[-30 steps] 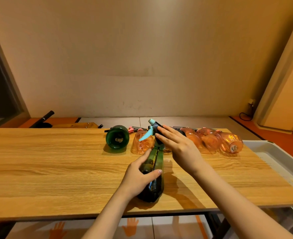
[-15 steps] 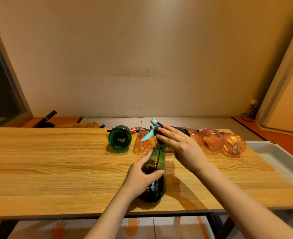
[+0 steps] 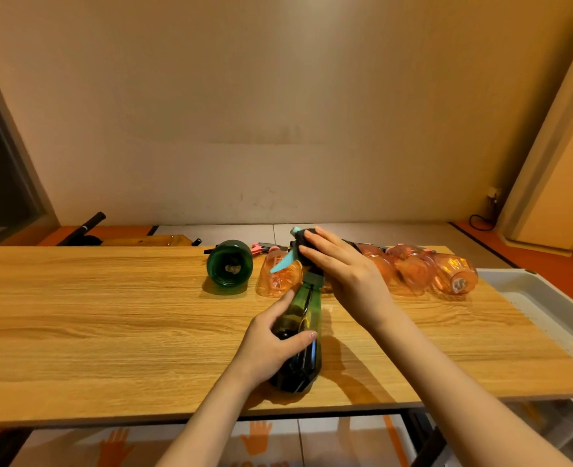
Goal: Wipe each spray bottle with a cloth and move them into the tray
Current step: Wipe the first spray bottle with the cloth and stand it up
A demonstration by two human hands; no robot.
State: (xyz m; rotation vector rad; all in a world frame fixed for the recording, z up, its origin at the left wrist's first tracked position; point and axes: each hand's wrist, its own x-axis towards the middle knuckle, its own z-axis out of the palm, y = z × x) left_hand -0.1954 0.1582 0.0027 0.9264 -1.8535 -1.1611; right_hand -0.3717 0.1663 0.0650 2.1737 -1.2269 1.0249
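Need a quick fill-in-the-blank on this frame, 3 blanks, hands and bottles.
1. The left hand grips the body of the dark ____ spray bottle lying on the table.
2. The right hand presses a dark cloth on that bottle's ____ end.
3. The white tray sits at the table's ____ side.

Missing words: green; nozzle; right
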